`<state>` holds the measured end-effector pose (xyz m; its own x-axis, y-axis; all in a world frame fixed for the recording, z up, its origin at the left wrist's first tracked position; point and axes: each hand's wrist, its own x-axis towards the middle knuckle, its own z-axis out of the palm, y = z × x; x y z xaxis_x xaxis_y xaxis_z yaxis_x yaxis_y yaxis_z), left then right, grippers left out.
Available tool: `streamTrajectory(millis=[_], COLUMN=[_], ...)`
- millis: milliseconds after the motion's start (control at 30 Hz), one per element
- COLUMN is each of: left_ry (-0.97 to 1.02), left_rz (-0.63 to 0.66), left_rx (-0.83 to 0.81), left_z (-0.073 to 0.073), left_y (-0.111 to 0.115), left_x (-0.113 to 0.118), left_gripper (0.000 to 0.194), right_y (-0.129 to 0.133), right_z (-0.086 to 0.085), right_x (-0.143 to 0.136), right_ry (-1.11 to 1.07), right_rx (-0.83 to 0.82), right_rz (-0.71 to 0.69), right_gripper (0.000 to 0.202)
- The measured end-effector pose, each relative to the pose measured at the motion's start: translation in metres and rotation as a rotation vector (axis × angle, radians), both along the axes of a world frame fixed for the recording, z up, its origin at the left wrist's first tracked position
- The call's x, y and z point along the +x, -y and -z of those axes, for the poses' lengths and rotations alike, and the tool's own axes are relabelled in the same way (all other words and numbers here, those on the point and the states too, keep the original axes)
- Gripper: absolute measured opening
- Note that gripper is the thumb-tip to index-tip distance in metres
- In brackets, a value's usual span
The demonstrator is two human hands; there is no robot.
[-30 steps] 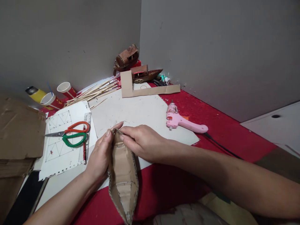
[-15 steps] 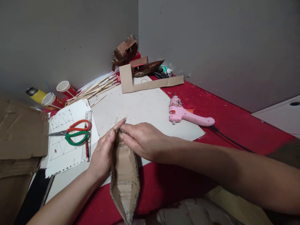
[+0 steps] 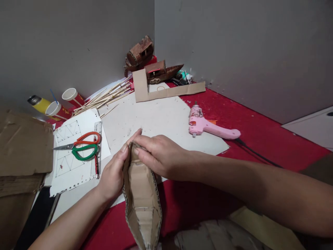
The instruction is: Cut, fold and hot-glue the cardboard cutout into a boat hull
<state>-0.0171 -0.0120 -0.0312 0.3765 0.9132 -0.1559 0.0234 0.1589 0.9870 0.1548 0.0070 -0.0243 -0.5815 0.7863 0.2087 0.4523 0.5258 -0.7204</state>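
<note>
A long cardboard boat shape (image 3: pixel 142 184) with raised side walls points toward me, its near tip low in the view. My left hand (image 3: pixel 114 172) is closed on the left wall at the far end, thumb along the edge. From the right, my right hand (image 3: pixel 158 152) pinches the right wall near the same far tip, thumb on the inner side. The fingertips of both hands meet around that tip. A pink glue gun (image 3: pixel 213 128) lies on the red table to the right, away from my hands.
Scissors (image 3: pixel 85 146), a ruler and a pencil lie on drawn paper (image 3: pixel 62 180) at left. Paper cups (image 3: pixel 69 95), a yellow bottle (image 3: pixel 40 103) and wooden sticks (image 3: pixel 104 99) stand or lie behind. An L-shaped cardboard piece (image 3: pixel 140 85) and brown model boats (image 3: pixel 166 72) are farther back.
The near end of the cardboard boat has swung slightly right and lower in view. Both hands keep their hold at the far tip, and the view has shifted a little.
</note>
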Motion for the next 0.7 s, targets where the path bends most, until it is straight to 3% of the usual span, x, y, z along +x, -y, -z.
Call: streamTrajectory(millis=[200,333,533,700], left_ry=[-0.031,-0.056,-0.073,-0.118], left_rz=[-0.033,-0.076,-0.097,-0.139], left_rx=[0.036,0.006,-0.013,0.042], left_z=[0.006,0.011,0.011,0.006], left_y=[-0.001,0.001,0.005,0.006], left_x=[0.0,-0.003,-0.002,0.002], left_gripper=[0.043,0.045,0.047,0.047], right_y=[-0.001,0.0,-0.002,-0.002], right_z=[-0.007,-0.009,-0.005,-0.005], right_x=[0.002,0.004,0.007,0.009], right_ry=[-0.153,-0.21,-0.266,-0.332], right_rx=[-0.259,-0.361,-0.278,-0.363], right_rz=[0.005,-0.039,-0.164,-0.184], right_gripper=[0.007,0.015,0.012,0.012])
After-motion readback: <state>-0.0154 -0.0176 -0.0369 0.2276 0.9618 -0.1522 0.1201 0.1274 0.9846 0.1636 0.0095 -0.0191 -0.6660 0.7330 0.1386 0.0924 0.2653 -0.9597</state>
